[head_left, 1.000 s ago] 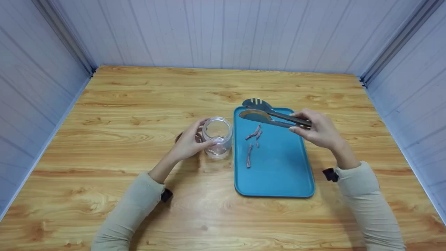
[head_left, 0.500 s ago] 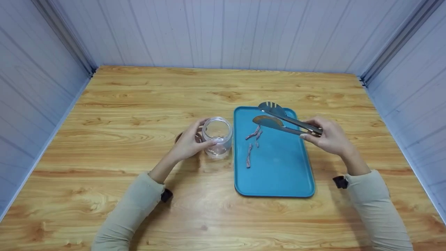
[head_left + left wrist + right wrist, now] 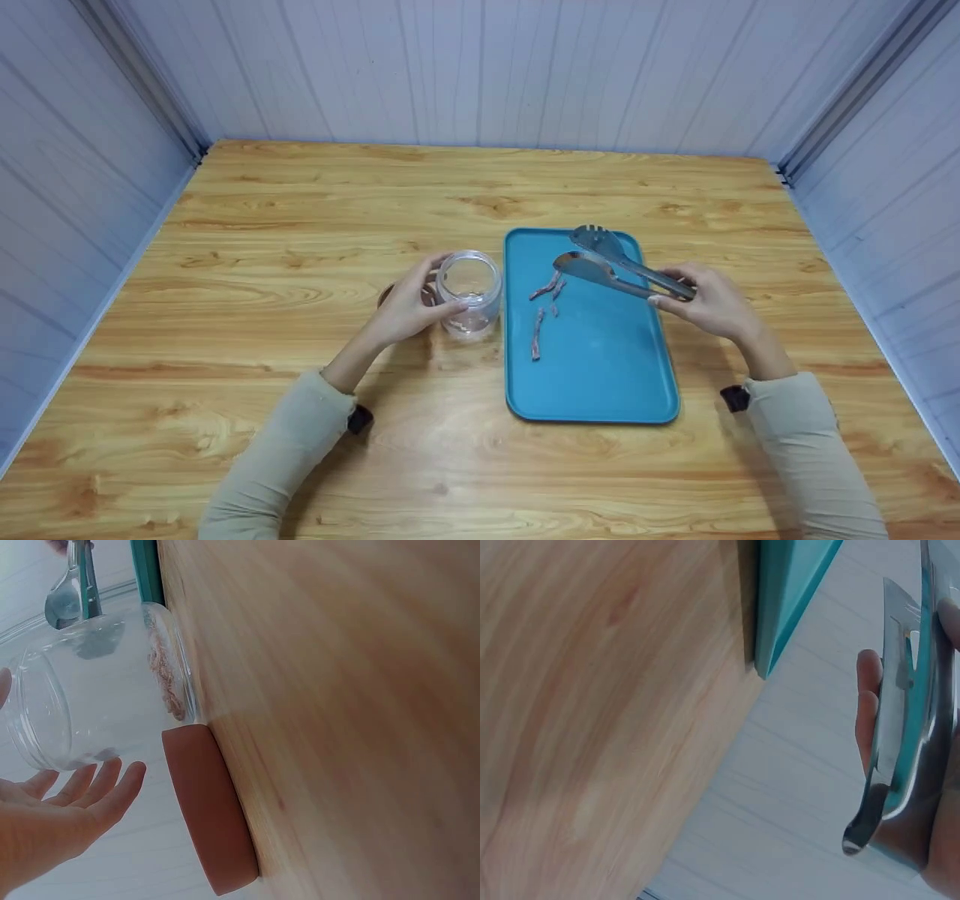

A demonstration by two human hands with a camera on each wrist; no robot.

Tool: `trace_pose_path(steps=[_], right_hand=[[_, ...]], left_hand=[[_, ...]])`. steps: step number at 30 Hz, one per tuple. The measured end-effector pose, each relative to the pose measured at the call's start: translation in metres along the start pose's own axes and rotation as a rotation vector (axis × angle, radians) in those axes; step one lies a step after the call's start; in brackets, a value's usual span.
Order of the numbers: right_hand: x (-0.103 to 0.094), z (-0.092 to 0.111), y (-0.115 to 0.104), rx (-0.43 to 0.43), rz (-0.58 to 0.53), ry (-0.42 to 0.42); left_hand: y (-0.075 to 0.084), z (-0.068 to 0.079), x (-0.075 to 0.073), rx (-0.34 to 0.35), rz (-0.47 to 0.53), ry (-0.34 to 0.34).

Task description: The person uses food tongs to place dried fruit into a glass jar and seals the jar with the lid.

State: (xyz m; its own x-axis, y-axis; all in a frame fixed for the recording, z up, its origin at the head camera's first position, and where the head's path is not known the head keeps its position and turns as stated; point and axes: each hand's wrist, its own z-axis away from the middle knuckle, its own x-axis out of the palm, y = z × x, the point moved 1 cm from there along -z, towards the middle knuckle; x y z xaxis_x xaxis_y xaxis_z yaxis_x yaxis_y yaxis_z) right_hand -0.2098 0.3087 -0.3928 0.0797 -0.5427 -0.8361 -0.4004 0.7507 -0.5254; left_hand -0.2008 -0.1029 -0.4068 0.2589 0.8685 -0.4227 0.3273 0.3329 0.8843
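My left hand (image 3: 405, 307) holds a clear, open-topped jar (image 3: 486, 315) near its rim, thumb across the front. Several brownish-pink shreds (image 3: 163, 671), like dried meat, lie at the jar's bottom in the left wrist view. In my right hand (image 3: 712, 304) are metal tongs (image 3: 634, 271), gripped at the handle end. Their two heads, one slotted, stand apart with nothing between them, above the upper part of a blue tray (image 3: 600, 367). On the tray's left side lie several meat-like strips (image 3: 537, 336), one of them longer and set lower down.
A round reddish-brown lid (image 3: 210, 810) rests on the wooden table (image 3: 300, 217) beside the jar, mostly hidden behind my left hand in the head view. The tray stands just right of the jar. Pale panel walls (image 3: 480, 67) enclose the table at the back and sides.
My right hand has drawn the tongs to the right and slightly toward me, from near the jar to over the tray. The left hand and jar have stayed put.
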Motion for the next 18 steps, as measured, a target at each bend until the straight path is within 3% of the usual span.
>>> trace_pose_path(steps=[10,15,18], right_hand=[[0.010,-0.004,0.004,0.076,0.033,-0.061],[0.016,-0.006,0.003,0.107,0.064,-0.067],[0.019,-0.007,0.002,0.118,0.072,-0.067]], left_hand=[[0.001,0.000,0.000,0.002,0.012,0.002],[0.027,0.006,-0.003,-0.001,0.007,-0.007],[0.022,0.005,-0.002,0.000,0.005,-0.006]])
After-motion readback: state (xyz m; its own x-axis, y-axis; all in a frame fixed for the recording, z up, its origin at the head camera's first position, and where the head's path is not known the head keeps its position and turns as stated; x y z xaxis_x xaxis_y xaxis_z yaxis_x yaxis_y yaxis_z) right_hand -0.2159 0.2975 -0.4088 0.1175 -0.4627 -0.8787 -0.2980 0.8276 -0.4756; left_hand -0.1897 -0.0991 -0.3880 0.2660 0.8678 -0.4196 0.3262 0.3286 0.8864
